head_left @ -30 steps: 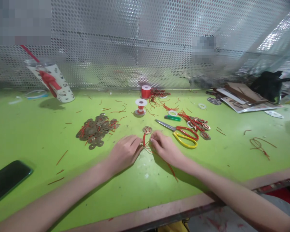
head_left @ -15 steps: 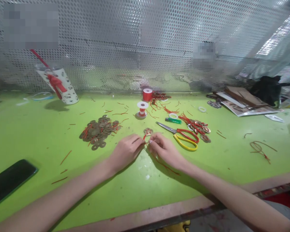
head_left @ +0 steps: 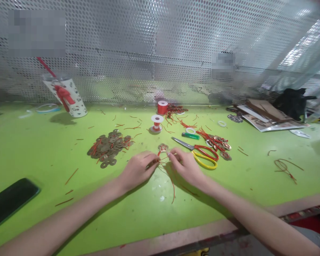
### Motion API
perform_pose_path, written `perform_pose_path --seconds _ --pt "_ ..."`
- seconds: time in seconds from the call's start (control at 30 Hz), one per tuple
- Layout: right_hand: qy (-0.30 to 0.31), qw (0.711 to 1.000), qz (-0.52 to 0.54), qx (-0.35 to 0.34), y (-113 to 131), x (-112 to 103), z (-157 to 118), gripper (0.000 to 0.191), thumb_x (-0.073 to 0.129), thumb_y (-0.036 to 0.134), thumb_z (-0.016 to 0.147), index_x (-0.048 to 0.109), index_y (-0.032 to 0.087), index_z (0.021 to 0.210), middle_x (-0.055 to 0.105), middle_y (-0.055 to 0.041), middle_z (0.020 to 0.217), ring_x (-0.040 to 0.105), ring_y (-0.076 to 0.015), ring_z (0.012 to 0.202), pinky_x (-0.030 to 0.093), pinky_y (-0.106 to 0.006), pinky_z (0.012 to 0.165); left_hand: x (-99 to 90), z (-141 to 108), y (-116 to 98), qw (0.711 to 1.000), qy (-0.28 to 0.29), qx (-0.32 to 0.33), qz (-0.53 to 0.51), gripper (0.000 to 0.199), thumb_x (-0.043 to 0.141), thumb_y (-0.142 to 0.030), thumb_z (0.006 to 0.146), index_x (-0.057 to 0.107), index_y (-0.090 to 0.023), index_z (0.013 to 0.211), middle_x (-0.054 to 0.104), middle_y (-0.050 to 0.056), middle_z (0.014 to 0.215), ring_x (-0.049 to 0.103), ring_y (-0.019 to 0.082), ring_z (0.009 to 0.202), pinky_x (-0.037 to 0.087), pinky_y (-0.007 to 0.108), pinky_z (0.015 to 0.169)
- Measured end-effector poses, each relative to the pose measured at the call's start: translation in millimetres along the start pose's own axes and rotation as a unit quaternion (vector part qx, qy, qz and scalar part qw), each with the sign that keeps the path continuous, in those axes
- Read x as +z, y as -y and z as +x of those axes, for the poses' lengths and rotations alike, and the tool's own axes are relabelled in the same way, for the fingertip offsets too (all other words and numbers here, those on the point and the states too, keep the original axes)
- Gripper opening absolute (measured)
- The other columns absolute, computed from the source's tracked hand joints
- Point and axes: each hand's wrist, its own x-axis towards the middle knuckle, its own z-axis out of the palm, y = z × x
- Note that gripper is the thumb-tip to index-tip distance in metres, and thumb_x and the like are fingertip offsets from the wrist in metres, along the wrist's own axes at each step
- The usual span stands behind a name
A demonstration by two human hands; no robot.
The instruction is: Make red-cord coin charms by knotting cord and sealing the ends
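Observation:
At the middle of the green table [head_left: 138,220], a small cluster of coins [head_left: 163,148] lies flat with red cord [head_left: 173,188] coming from its lower side. My left hand [head_left: 141,168] pinches the cord just below the coins. Slightly to the right, my right hand [head_left: 185,167] pinches a strand of the same cord between thumb and forefinger, with a short stretch visible between the hands. Loose cord ends trail down toward the front. Scissors [head_left: 200,151] with red and yellow handles lie beside my right hand, below a green lighter [head_left: 190,136].
A coin pile [head_left: 109,145] lies left; corded coins [head_left: 220,144] lie right. Behind stand a white spool [head_left: 156,124] and a red spool [head_left: 162,107]. A phone [head_left: 12,202], a tilted-looking cup [head_left: 69,97] and cardboard [head_left: 269,112] are farther out. A perforated metal sheet [head_left: 117,46] backs the table.
My right hand has moved slightly right, away from my left hand, with a strand now stretched between them. A long cord end now hangs toward the front. The view has shifted slightly.

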Motion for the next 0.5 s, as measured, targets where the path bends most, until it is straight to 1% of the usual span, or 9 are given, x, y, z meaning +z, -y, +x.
perform_pose_path --seconds 0.07,0.13,0.23,0.3,0.33,0.37,0.4,0.47,0.5 --pt "-0.043 0.998 -0.052 -0.009 -5.5 -2.5 2.9 0.025 0.046 0.029 0.101 0.058 0.02 0.081 0.058 0.0014 0.059 0.05 -0.0143 0.05 0.034 -0.028 0.054 -1.1 1.5 -1.7 0.999 -0.007 -0.031 -0.031 0.013 0.06 -0.02 0.096 0.072 -0.016 0.098 0.074 0.007 0.09 0.067 0.019 0.08 0.051 0.032 0.076" --pt "-0.059 0.996 -0.052 -0.033 -7.0 -4.4 5.0 0.022 0.047 0.028 0.101 0.061 0.019 0.086 0.065 -0.002 0.069 0.057 -0.0163 0.059 0.04 -0.029 0.06 -3.8 3.5 -5.5 0.995 -0.028 -0.061 -0.067 0.012 0.062 -0.021 0.094 0.073 -0.017 0.097 0.074 0.005 0.087 0.066 0.018 0.075 0.05 0.03 0.072" --pt "-0.038 0.997 0.014 -0.073 -2.4 -5.9 6.0 0.017 0.051 0.029 0.1 0.065 0.02 0.102 0.073 -0.0076 0.098 0.067 -0.0213 0.087 0.05 -0.034 0.08 -8.9 6.8 -15.2 0.981 -0.058 -0.101 -0.156 0.012 0.065 -0.025 0.093 0.075 -0.018 0.096 0.076 0.004 0.087 0.068 0.017 0.076 0.051 0.028 0.069" --pt "-0.009 0.995 0.066 -0.075 2.4 -6.8 5.5 0.021 0.051 0.033 0.101 0.065 0.021 0.111 0.073 -0.0088 0.112 0.067 -0.0234 0.104 0.05 -0.039 0.092 -11.9 9.2 -22.5 0.96 -0.064 -0.13 -0.238 0.013 0.068 -0.028 0.091 0.076 -0.019 0.095 0.077 0.005 0.09 0.071 0.018 0.08 0.055 0.029 0.072" --pt "0.008 0.993 0.093 -0.068 4.4 -7.2 5.0 0.024 0.05 0.035 0.102 0.066 0.022 0.113 0.072 -0.0089 0.115 0.066 -0.0237 0.108 0.049 -0.041 0.096 -13.2 10.5 -25.6 0.947 -0.067 -0.148 -0.279 0.014 0.069 -0.03 0.09 0.076 -0.019 0.095 0.078 0.005 0.09 0.071 0.018 0.08 0.056 0.029 0.073" --pt "0.029 0.99 0.122 -0.059 6.0 -7.6 4.5 0.027 0.048 0.038 0.103 0.067 0.022 0.114 0.073 -0.009 0.116 0.066 -0.0237 0.109 0.049 -0.041 0.097 -14.4 11.8 -28.2 0.931 -0.073 -0.168 -0.315 0.015 0.071 -0.032 0.088 0.076 -0.018 0.094 0.078 0.006 0.089 0.071 0.019 0.08 0.057 0.03 0.073" --pt "0.055 0.985 0.155 -0.047 7.0 -7.9 4.0 0.032 0.044 0.042 0.105 0.068 0.022 0.112 0.073 -0.0093 0.113 0.067 -0.0232 0.106 0.05 -0.041 0.096 -15.6 13.2 -29.9 0.916 -0.081 -0.189 -0.344 0.017 0.073 -0.034 0.086 0.076 -0.018 0.092 0.077 0.006 0.087 0.071 0.02 0.078 0.057 0.031 0.072" --pt "0.114 0.967 0.226 -0.014 7.3 -7.9 3.2 0.044 0.036 0.05 0.106 0.07 0.021 0.108 0.075 -0.0095 0.099 0.07 -0.0214 0.09 0.054 -0.038 0.085 -17.9 16.2 -30.2 0.89 -0.105 -0.225 -0.383 0.022 0.078 -0.037 0.081 0.076 -0.017 0.089 0.077 0.006 0.082 0.071 0.02 0.074 0.058 0.032 0.07" --pt "0.132 0.96 0.249 -0.002 6.7 -7.7 2.9 0.05 0.032 0.053 0.106 0.071 0.021 0.107 0.075 -0.009 0.091 0.069 -0.0202 0.082 0.056 -0.036 0.079 -19.0 17.7 -28.9 0.88 -0.118 -0.238 -0.393 0.024 0.08 -0.039 0.079 0.076 -0.017 0.087 0.076 0.006 0.08 0.07 0.02 0.073 0.058 0.032 0.07"
